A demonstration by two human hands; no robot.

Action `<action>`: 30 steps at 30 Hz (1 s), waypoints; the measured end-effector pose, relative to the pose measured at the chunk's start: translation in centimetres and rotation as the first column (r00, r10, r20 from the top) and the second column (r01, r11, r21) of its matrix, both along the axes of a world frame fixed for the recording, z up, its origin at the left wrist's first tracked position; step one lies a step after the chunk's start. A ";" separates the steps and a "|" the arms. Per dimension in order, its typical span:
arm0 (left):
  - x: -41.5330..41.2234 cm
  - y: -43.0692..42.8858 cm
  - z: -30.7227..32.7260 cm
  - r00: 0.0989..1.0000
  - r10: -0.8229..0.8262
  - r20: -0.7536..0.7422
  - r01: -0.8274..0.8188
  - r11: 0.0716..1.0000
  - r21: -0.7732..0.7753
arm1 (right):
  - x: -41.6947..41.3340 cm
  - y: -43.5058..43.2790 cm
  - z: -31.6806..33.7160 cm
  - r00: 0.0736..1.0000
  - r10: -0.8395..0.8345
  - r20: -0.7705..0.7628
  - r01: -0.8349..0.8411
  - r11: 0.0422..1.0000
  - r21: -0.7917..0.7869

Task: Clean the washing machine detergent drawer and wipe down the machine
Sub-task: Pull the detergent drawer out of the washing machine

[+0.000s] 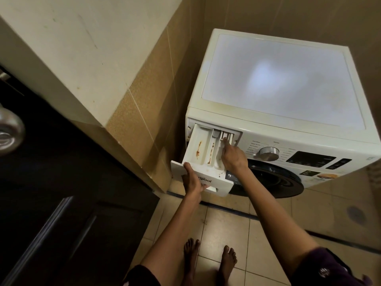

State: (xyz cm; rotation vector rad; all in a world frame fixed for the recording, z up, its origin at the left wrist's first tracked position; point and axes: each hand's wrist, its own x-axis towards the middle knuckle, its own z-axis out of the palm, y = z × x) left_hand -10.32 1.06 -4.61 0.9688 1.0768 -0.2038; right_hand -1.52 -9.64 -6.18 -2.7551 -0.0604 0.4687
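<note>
Detergent drawer (pixel 192 139) pulled far out of washing machine (pixel 278 79); our left hand (pixel 192 180) grips its front, right hand (pixel 233 157) reaches into right compartment, grasp unclear. We fear sudden release: drawer drops, residue (pixel 199 148) spills.

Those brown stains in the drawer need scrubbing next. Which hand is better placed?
Probably the right hand: it reaches inside the detergent drawer, beside the brown stains. The left hand grips the drawer front, steadying it.
</note>
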 end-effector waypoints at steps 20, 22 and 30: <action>-6.8 7.9 4.8 0.976 -0.217 -0.029 0.217 0.948 0.233 | -9.2 3.2 4.5 0.974 -0.143 0.174 0.111 0.978 0.179; -7.1 8.6 5.6 0.962 -0.273 -0.004 0.266 0.931 0.250 | -8.7 2.9 5.7 0.929 -0.192 0.316 0.137 0.973 0.188; -2.8 9.3 9.5 0.856 -0.510 0.087 0.458 0.824 0.333 | -2.4 -2.2 10.9 0.898 -0.223 0.380 0.115 0.952 0.285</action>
